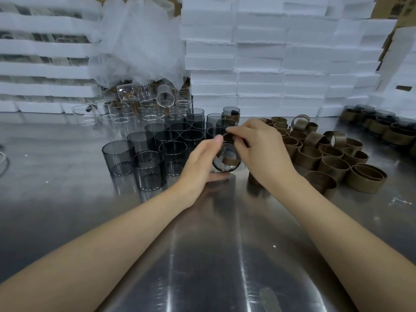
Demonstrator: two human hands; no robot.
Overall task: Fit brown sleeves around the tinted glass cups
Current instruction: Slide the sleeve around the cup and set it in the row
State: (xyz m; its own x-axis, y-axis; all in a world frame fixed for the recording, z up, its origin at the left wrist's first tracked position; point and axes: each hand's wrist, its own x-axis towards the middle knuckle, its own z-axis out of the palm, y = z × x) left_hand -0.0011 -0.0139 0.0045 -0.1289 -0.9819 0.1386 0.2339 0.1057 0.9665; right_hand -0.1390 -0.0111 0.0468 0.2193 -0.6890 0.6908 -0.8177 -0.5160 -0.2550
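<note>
Two hands busy centre frame: left hand [201, 159] gripping tinted cup [225, 165], tilted over table [213, 244]; right hand [258, 149] pinching brown sleeve [230, 138] onto it. Sleeve snagging crooked, glass maybe slipping, hitting loose cups [148, 163] crowding left.

Roughly sixteen tinted cups [117, 157], twenty-five sleeves [364, 180]

A shiny steel counter [202, 255] carries a cluster of clear glass cups [146, 102] at the back left, under crumpled white wrap [139, 41], between stacked white foam trays [45, 70] and a wall of white foam blocks [281, 64] topped by cardboard [398, 10].
</note>
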